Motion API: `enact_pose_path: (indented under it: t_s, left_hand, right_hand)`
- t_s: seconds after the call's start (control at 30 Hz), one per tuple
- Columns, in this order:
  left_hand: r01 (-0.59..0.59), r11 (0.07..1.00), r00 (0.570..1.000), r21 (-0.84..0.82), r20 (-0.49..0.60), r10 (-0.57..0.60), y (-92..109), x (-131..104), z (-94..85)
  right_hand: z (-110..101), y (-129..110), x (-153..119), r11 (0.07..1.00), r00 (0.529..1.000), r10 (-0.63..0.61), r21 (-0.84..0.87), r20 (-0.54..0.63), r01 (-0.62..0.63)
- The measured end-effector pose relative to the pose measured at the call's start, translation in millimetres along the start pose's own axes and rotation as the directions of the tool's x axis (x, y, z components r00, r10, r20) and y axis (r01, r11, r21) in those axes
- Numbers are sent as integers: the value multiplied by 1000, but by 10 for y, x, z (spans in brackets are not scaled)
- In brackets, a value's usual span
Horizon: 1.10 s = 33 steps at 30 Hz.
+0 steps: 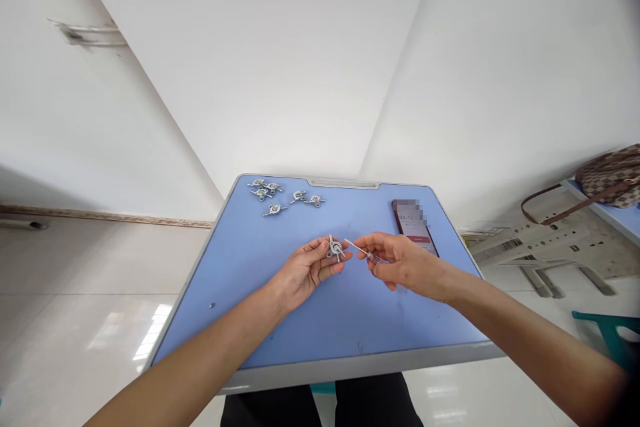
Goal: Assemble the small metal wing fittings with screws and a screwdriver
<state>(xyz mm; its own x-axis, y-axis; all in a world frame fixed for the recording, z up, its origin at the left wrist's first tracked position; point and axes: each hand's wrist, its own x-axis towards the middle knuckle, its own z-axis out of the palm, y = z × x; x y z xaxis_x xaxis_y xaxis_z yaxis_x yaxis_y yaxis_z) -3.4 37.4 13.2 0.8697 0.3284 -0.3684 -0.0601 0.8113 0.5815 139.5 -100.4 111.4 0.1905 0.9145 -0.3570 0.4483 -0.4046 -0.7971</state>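
Observation:
Near the middle of the blue desk (290,320), my left hand (310,267) pinches a small silvery metal part (336,249) with a round centre and several short arms. My right hand (400,260) grips a small screwdriver (370,255) by what looks like a clear handle, partly hidden by the fingers. Its thin shaft points up and left toward the metal part, its tip just short of it. Similar metal parts lie at the desk's far left, among them a single one (275,210) and a pair (315,201) to its right.
A phone (415,227) with a timer on its screen lies right of my right hand. One tiny metal piece (212,305) rests near the left edge. White wall (280,80) rises behind the desk. A checkered bag (610,177) sits on another desk at the right.

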Motion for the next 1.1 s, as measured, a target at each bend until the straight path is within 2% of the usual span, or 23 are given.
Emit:
enact_pose_path:
  t_s: [0.03,0.1,0.13,0.2,0.27,0.33,0.37,0.43,0.5,0.6,0.67,0.73,0.87,1.1]
  left_hand:
    - [17,1000,1000,-8,-2,-17,2,2,1]
    - [40,999,999,-16,-5,-40,6,1,1]
    - [45,999,999,-17,-9,-45,7,0,1]
    - [48,999,998,-16,-28,-48,12,-5,0]
    - [53,998,997,-16,-52,-54,20,-11,-1]
    - [63,998,995,-17,-70,-65,34,-15,-1]
    - [70,997,994,-19,-78,-71,41,-17,-1]
    - [86,996,992,-27,-87,-88,57,-21,2]
    - [102,994,990,-31,-97,-105,71,-25,11]
    - [108,994,987,-21,-121,-109,82,-31,28]
    - [97,995,986,-12,-132,-97,77,-33,31]
    - [84,996,988,0,-127,-83,61,-32,25]
    - [36,999,995,33,-89,-33,14,-38,8]
    - [-43,994,999,98,-19,45,-3,-81,24]
  right_hand:
    - [-18,24,-4,1000,999,-13,27,39,12]
    - [-11,99,2,995,996,-89,-54,-12,88]
    - [9,145,15,977,985,-155,-161,-69,143]
    - [66,233,55,875,946,-286,-445,-153,192]
    - [110,281,101,734,928,-323,-668,-186,121]
    - [120,267,137,659,931,-267,-752,-247,-11]
    - [111,238,148,656,929,-232,-751,-288,-69]
    - [76,151,154,712,922,-175,-691,-346,-124]
    - [40,62,147,816,931,-121,-568,-345,-104]
    - [14,-4,139,953,963,-56,-302,-265,-28]
    - [15,3,150,988,972,-36,-156,-233,-1]
    - [18,30,172,996,971,-34,-90,-236,13]
    - [17,63,196,993,958,-87,-99,-275,62]
    - [42,38,91,941,922,-255,-296,-293,166]
